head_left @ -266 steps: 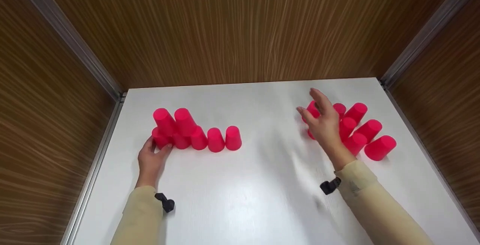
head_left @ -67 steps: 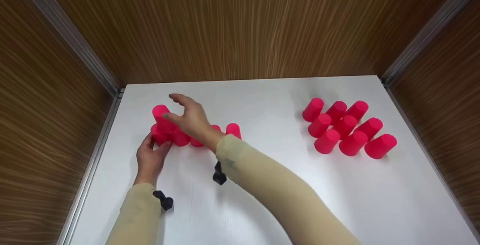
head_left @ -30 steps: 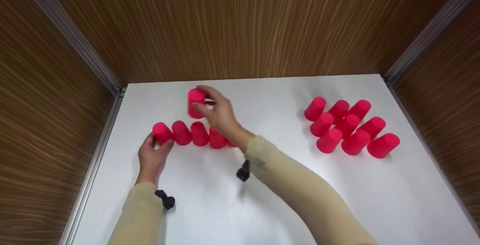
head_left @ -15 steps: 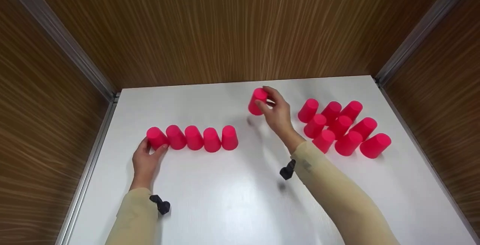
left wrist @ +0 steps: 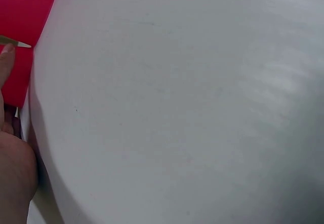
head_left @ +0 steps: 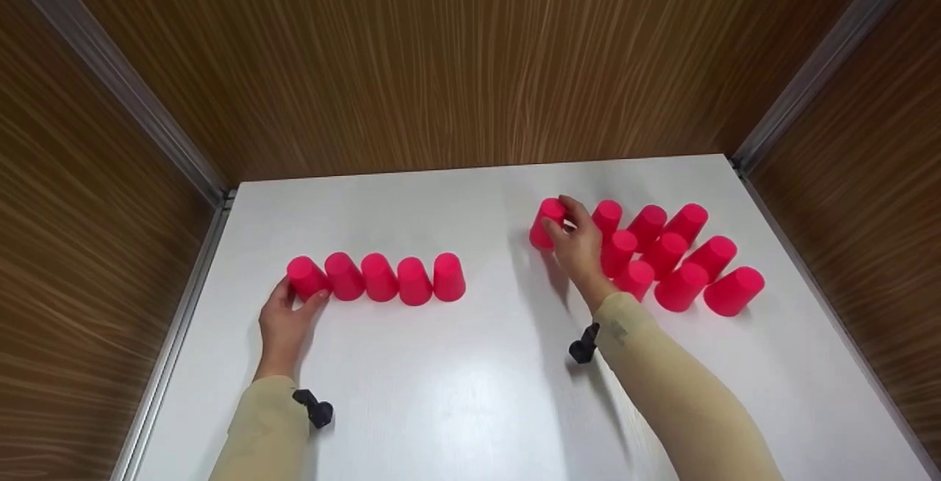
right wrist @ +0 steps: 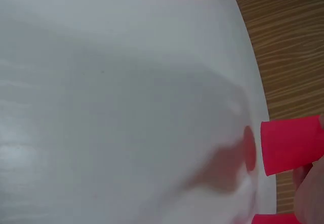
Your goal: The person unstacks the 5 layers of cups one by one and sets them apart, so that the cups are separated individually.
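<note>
Several pink cups (head_left: 380, 277) stand upside down in a single row on the left of the table. My left hand (head_left: 284, 325) holds the leftmost cup (head_left: 306, 279) between thumb and fingers. That same cup (left wrist: 17, 77) shows at the edge of the left wrist view. On the right, my right hand (head_left: 579, 249) grips another pink cup (head_left: 544, 229), mouth down, just left of a cluster of upside-down cups (head_left: 665, 254). In the right wrist view, the held cup (right wrist: 288, 144) appears slightly apart from its reflection on the table. My right hand and forearm partly hide the cluster's near-left cups.
A white table (head_left: 441, 393) carries everything. Wood-grain panels (head_left: 470, 62) rise behind and at both sides, with metal strips (head_left: 184, 282) along the side edges. A black wrist camera (head_left: 584, 345) sticks out from each sleeve.
Two cups that stood on top of the left row are gone from there. My right hand lifted the last one and carried it right, then lower beside the cluster. My left hand stayed put.
</note>
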Demonstrator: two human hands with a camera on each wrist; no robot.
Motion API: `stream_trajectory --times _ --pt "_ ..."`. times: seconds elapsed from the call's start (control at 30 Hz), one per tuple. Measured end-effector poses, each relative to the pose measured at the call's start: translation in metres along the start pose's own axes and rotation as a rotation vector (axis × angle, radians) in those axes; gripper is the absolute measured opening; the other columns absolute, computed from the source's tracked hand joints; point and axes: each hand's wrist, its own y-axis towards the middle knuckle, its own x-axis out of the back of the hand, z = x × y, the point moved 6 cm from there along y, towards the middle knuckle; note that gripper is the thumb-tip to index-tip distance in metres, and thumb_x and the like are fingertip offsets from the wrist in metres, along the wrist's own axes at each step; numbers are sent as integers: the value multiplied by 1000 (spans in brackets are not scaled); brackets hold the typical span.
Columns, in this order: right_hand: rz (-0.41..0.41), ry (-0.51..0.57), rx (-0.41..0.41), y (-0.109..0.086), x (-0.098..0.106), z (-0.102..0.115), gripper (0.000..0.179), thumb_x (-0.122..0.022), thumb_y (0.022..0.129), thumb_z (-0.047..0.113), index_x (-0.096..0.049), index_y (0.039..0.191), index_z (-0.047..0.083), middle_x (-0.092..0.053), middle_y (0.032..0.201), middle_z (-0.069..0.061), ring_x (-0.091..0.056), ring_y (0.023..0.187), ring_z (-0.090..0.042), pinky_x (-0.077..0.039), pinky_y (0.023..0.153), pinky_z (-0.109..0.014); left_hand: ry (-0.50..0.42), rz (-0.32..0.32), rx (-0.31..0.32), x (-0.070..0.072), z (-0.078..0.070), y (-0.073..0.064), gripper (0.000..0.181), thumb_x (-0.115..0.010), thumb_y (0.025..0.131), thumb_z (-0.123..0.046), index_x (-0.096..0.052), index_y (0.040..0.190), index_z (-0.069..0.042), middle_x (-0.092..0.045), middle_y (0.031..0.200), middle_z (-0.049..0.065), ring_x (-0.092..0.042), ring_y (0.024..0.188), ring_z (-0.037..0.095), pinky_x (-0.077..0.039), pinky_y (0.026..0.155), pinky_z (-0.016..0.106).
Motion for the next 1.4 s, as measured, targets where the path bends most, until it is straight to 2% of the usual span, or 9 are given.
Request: stream_trajectory --times 0.33,0.57,0.77,0.83,0.97,1.07,1.2,1.4 --pt "-20 -22 -70 1 3 -15 66 -76 100 21 -47 159 16 -54 152 -8 -50 138 -28 -52 111 -40 -9 -1 0 0 1 -1 82 -79 99 -28 -35 167 -16 -37 170 9 -28 159 27 -33 126 43" --pt "-34 -43 -38 4 5 -17 62 -73 102 18 -47 159 13 -54 152 -10 -50 141 -29 -48 116 -40 -15 -12 6 0 4 3 82 -80 98 -25 -36 167 -13 -38 169 12 -29 159 28 -31 126 40" --pt "-12 -86 -81 -3 6 -10 73 -77 99 21 -42 163 21 -46 162 -5 -43 148 -33 -48 116 -43 -16 -4 22 -1 5 3 84 -80 98 -27 -34 168 -15 -36 170 10 -27 159 28 -31 126 41" --pt "-19 -101 -47 -8 6 -1 73 -78 99 22 -43 162 22 -46 161 -4 -44 147 -32 -49 115 -44 -14 0 21 -1 4 2 84 -80 98 -28 -34 168 -16 -36 170 9 -27 159 28 -31 126 42" --pt "-33 -100 100 -22 3 22 67 -79 97 25 -49 157 19 -52 155 -7 -49 142 -30 -51 112 -48 -11 4 20 -1 3 1 83 -80 98 -28 -35 168 -19 -37 170 7 -28 159 26 -32 126 42" --pt "-4 -64 198 -34 -5 35 63 -80 97 28 -53 154 19 -54 153 -5 -51 140 -28 -53 110 -49 -13 3 15 -1 3 1 83 -80 98 -28 -35 168 -19 -38 170 6 -28 159 25 -32 126 41" --pt "75 -12 281 -50 -25 49 61 -80 98 28 -56 153 19 -57 152 1 -53 141 -22 -50 114 -44 -6 1 7 -1 4 1 83 -80 98 -28 -35 167 -18 -38 170 6 -29 159 24 -31 126 40" --pt "166 46 341 -74 -63 59 59 -82 96 17 -59 150 11 -62 149 -4 -57 139 -20 -45 118 -39 -28 -9 -9 -1 3 2 82 -81 98 -24 -37 166 -14 -39 169 10 -30 159 26 -30 127 40"
